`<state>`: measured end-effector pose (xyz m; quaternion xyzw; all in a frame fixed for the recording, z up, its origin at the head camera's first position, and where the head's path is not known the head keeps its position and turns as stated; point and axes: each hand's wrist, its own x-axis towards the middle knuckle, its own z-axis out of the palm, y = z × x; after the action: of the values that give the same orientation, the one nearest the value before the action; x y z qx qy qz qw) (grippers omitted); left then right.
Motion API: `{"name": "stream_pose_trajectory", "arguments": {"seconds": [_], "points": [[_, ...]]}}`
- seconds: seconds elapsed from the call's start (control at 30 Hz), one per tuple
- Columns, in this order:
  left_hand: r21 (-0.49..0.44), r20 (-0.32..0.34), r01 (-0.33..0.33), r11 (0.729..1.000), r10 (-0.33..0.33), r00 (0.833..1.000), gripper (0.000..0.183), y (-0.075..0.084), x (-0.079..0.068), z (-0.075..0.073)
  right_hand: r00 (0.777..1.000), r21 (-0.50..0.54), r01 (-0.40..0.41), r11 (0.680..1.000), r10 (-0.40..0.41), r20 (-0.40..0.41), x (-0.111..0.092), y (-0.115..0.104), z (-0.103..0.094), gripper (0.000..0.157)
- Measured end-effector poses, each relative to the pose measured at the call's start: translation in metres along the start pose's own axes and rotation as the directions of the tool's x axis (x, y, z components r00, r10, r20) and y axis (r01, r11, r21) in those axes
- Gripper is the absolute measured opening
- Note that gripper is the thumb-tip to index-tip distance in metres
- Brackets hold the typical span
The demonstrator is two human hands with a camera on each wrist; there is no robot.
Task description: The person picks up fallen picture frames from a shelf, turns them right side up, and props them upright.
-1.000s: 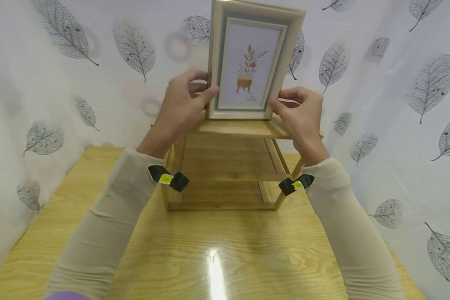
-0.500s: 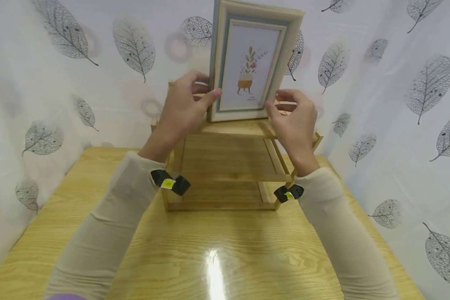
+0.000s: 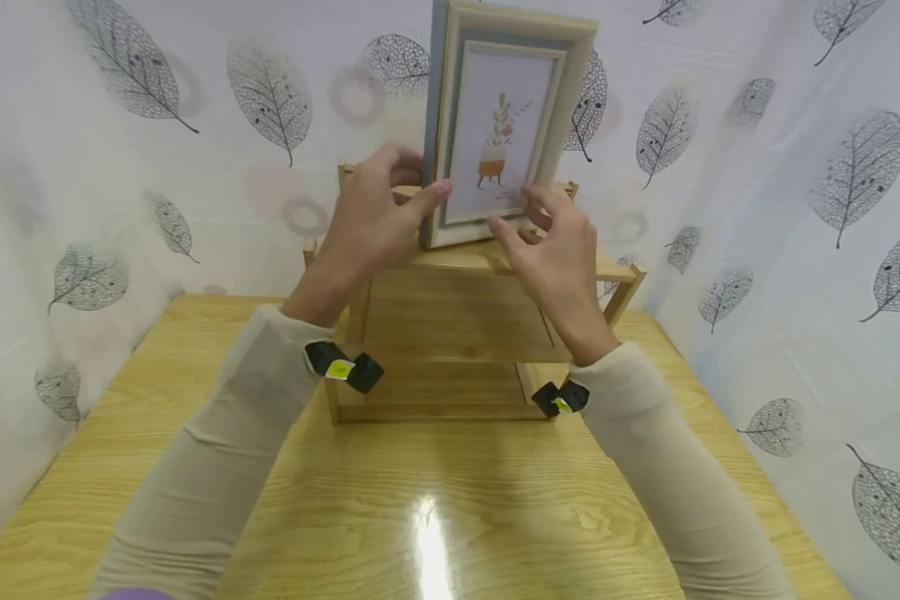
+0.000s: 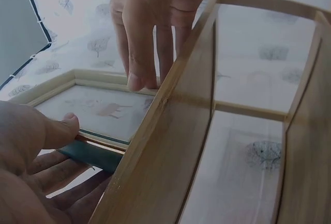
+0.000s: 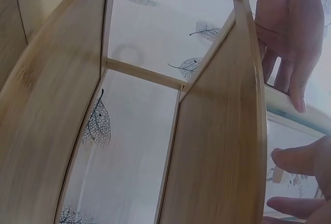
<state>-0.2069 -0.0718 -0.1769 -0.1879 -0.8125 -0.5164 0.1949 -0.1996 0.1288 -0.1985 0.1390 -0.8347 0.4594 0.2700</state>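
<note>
From where I stand there is one picture frame (image 3: 515, 233), cream with a blue-grey inner band and side, turned at an angle and leaning back, at the top shelf (image 3: 450, 260) of a three-tier wooden rack (image 3: 443, 412); whether its base fully rests there I can't tell. Two hands are at it: the left hand (image 3: 378, 212) pinches its left side, thumb in front and fingers behind, while the right hand (image 3: 557, 250) has thumb and fingers apart before its lower right corner, covering that corner; I can't tell whether every fingertip touches. The rack stands near the far edge of the counter (image 3: 420, 500), between its left and right edges, partly hidden by the hands. Two beige sleeves (image 3: 217, 450) reach in from the near edge, and a leaf-printed curtain (image 3: 240, 217) hangs behind. The frame's print shows one potted plant (image 3: 492, 158). Two black wrist devices (image 3: 363, 374) carry yellow labels (image 3: 340, 369), too small to read.
</note>
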Motion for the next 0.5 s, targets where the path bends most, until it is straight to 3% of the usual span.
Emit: {"name": "stream_pose_trajectory", "arguments": {"seconds": [0.27,0.5], "points": [[-0.008,0.01,-0.018,1.0,0.019,1.0,0.035,0.002,-0.003,0.002,0.996,0.004,0.07,0.998,-0.071,0.058,-0.003,-0.004,0.007,0.058],[0.003,0.02,-0.024,1.0,0.023,1.0,0.036,0.002,-0.003,0.005,0.985,-0.078,0.143,0.987,-0.135,0.107,-0.003,-0.006,0.014,0.056]]}}
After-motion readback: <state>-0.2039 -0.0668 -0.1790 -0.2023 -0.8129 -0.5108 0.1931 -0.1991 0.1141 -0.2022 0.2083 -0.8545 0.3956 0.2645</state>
